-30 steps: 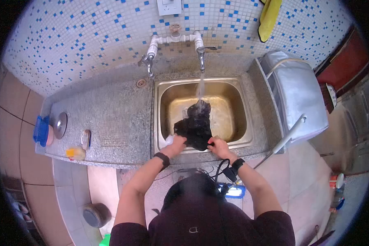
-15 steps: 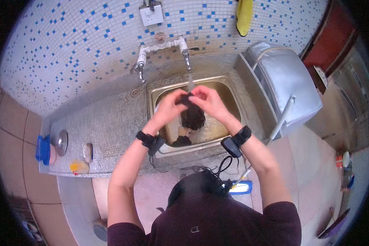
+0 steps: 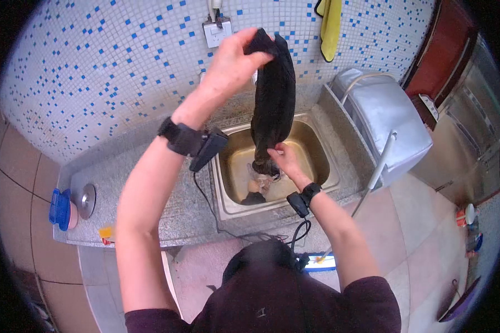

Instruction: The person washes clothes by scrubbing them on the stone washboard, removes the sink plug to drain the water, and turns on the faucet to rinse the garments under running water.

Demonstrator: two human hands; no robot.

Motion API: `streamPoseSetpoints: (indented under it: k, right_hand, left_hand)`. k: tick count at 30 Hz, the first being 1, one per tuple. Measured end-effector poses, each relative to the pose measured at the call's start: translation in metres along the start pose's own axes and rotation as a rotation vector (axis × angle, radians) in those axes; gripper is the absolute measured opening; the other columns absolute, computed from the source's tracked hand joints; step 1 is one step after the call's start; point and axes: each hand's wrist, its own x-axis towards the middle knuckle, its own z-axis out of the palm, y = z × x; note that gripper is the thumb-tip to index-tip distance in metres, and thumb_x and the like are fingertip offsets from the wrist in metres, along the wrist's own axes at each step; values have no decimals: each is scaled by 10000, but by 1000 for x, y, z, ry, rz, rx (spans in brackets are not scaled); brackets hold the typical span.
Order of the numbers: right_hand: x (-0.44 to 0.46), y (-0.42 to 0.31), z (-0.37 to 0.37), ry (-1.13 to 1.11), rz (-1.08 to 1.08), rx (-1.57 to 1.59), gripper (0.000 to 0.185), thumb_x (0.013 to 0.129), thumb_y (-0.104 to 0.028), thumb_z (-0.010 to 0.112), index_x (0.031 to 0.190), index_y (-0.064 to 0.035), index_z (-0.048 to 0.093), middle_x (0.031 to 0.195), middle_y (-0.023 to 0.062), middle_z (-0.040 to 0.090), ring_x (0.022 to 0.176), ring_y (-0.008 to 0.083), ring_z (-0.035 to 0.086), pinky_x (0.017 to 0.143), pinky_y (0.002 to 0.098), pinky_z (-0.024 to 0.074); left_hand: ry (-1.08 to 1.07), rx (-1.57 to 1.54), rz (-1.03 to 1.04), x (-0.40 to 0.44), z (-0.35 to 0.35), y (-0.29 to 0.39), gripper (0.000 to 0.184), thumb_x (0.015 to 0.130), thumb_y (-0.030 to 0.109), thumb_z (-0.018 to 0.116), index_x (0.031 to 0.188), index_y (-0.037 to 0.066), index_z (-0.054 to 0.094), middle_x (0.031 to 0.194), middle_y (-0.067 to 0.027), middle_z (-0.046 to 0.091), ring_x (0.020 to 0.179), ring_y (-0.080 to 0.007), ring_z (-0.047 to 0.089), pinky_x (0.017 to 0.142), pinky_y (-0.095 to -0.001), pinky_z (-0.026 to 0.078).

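A long black cloth (image 3: 275,94) hangs stretched out above the steel sink (image 3: 222,191). Its top end is pinched between the thumb and fingers of my left hand (image 3: 236,61), raised high in front of the tiled wall. Lower down, my right hand (image 3: 285,160) grips the cloth's edge near its bottom end, over the basin. The cloth's lower tip hangs bunched inside the sink. Another small dark piece (image 3: 253,198) lies at the basin's near edge, beside something pale that I cannot make out. The cloth hides most of the taps.
A silver padded bag (image 3: 380,119) stands behind the stone ledge on the right, with a white hose handle (image 3: 384,158) before it. On the left counter are a metal lid (image 3: 86,201) and a blue container (image 3: 60,208). A yellow cloth (image 3: 330,30) hangs on the wall.
The black cloth has gone from bunched over the basin to hanging full length. My left hand has risen up and forward with its top, while my right hand has moved lower.
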Motion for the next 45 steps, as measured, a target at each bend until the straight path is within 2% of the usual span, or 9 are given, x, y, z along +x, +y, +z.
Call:
streamPoseSetpoints:
  k: [7, 16, 21, 23, 27, 29, 33, 37, 45]
  right_hand:
    - [44, -16, -89, -317, -59, 217, 219, 1018, -161, 575, 1081, 17, 686, 941, 68, 723, 820, 151, 704, 719, 294, 560]
    - [89, -105, -206, -33, -223, 217, 296, 1037, -229, 563, 1018, 47, 667, 804, 17, 649, 655, 128, 667, 638, 273, 525]
    - [120, -61, -182, -248, -132, 92, 294, 1029, -238, 564, 1072, 30, 677, 809, 53, 673, 555, 175, 679, 579, 302, 524]
    - [126, -65, -179, -100, -184, -131, 296, 1041, -196, 535, 1094, 59, 674, 799, 48, 653, 612, 174, 702, 541, 299, 518]
    - [126, -63, -166, 49, -67, 360, 276, 1019, -149, 553, 1153, 62, 671, 814, 96, 683, 686, 169, 727, 568, 313, 520]
    - [137, -12, -145, -56, -175, 38, 285, 1021, -160, 553, 1178, 42, 681, 854, 85, 714, 711, 162, 729, 578, 309, 516]
    - [168, -7, -149, -56, -246, -56, 313, 1005, -152, 557, 1255, 4, 663, 927, 87, 754, 754, 170, 728, 710, 325, 560]
    - [176, 9, -124, -18, -419, 44, 397, 969, -123, 600, 1357, -40, 605, 1170, 157, 712, 1085, 227, 676, 962, 355, 511]
    - [78, 101, -80, -473, -92, -51, 366, 903, -207, 716, 1210, -12, 671, 1085, 173, 716, 1047, 270, 678, 914, 359, 532]
  left_hand:
    - [144, 122, -37, 2, -66, 14, 243, 948, 171, 656, 1182, 107, 675, 943, 32, 708, 836, -64, 643, 707, -229, 426]
    - [529, 152, -151, -3, -113, 0, 290, 927, 162, 674, 1214, 130, 656, 945, 25, 712, 757, -54, 629, 639, -219, 409]
    - [362, 313, -289, -25, -100, -25, 302, 956, 129, 623, 1257, 99, 635, 969, 18, 697, 784, -60, 630, 661, -208, 424]
    - [316, 265, -373, -36, -93, -54, 299, 952, 111, 610, 1249, 98, 635, 957, 22, 699, 736, -57, 635, 643, -215, 424]
    - [404, 204, -396, -47, -77, -62, 242, 949, 69, 615, 1189, 71, 644, 977, 12, 702, 748, -74, 636, 614, -208, 458]
    - [506, 200, -447, -53, -83, -68, 224, 957, 77, 614, 1179, 65, 643, 979, 5, 705, 751, -77, 647, 625, -208, 462]
    - [471, 249, -487, -56, -79, -71, 225, 968, 72, 595, 1189, 58, 639, 1004, 0, 707, 791, -77, 660, 647, -211, 482]
    - [559, 190, -454, -66, -77, -92, 245, 957, 30, 585, 1196, 51, 635, 1024, -21, 701, 842, -94, 667, 702, -243, 527]
    - [-43, 417, -558, -190, 15, -233, 338, 734, 11, 681, 1071, 39, 676, 979, -161, 712, 941, -316, 699, 841, -414, 545]
